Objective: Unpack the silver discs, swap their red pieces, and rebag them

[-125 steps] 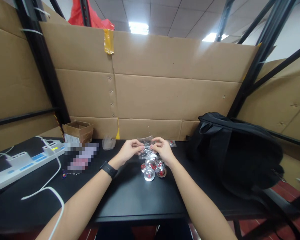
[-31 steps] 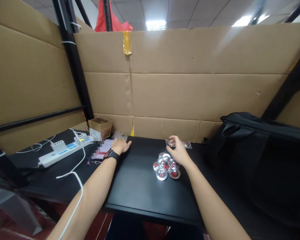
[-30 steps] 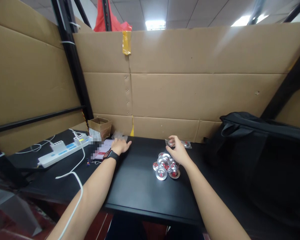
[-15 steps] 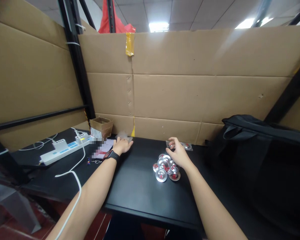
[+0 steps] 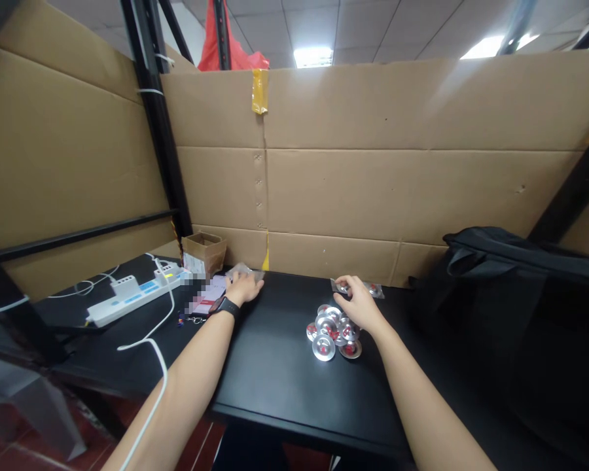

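Observation:
My left hand rests at the back of the black table, its fingers stretched out over clear plastic bags. Whether the fingertips grip the plastic does not show. My right hand hovers with curved fingers, thumb apart, and nothing visible in it. Just below it lies a pile of shiny silver discs with red centres. Behind its fingers, a clear pack of similar discs lies near the cardboard wall, partly hidden by the hand.
A white power strip with cables lies at the left, beside a small open cardboard box and a card with a key ring. A large black bag fills the right. Cardboard closes off the back.
The whole view has shifted slightly right and down. The plastic by my left hand, blurred before, now shows more clearly. My right hand has changed little and stays above the discs.

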The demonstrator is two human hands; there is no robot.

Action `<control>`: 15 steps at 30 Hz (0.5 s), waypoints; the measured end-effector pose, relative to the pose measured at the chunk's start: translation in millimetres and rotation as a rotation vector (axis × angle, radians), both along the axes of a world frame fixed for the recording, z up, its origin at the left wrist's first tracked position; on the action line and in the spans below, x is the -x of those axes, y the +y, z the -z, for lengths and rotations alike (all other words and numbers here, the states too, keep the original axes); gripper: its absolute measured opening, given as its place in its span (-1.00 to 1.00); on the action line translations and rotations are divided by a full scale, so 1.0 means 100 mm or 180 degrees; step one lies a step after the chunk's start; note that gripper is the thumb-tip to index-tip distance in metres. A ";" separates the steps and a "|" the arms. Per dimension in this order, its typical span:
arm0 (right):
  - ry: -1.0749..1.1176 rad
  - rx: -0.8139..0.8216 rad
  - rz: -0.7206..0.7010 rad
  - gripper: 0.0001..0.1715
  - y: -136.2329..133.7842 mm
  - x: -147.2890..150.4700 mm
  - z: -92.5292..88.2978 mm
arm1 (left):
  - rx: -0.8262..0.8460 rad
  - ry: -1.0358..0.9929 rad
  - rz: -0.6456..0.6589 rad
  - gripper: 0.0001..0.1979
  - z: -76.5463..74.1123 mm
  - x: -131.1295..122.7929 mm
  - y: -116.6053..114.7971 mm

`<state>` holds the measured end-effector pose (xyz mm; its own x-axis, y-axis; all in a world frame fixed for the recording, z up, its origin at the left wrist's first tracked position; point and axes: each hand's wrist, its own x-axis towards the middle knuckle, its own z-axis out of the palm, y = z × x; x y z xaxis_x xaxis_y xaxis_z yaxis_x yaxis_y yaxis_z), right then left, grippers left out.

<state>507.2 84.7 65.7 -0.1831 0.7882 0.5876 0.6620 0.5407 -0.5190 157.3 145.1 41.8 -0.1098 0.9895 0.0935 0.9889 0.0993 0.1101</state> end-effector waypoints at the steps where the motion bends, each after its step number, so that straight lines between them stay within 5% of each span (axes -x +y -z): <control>1: -0.0001 -0.0010 -0.0001 -0.70 0.02 -0.03 0.00 | 0.0008 -0.0027 0.0017 -0.36 0.01 0.01 0.00; 4: 0.0078 -0.0095 0.0164 -0.69 0.08 -0.19 -0.05 | 0.0036 -0.0079 0.0078 -0.38 0.02 0.03 0.01; 8: 0.0408 -0.0180 0.0972 -0.66 0.15 -0.60 -0.10 | 0.0044 -0.0038 0.0070 -0.37 0.05 0.08 0.05; 15: 0.0206 0.0180 0.1519 -0.71 0.29 -1.03 0.13 | -0.0126 0.0093 0.0028 -0.33 0.08 0.05 0.08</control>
<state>610.2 113.7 52.6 0.2422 0.8063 0.5396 0.7947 0.1542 -0.5871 152.5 153.4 33.7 -0.0977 0.9859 0.1358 0.9926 0.0867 0.0849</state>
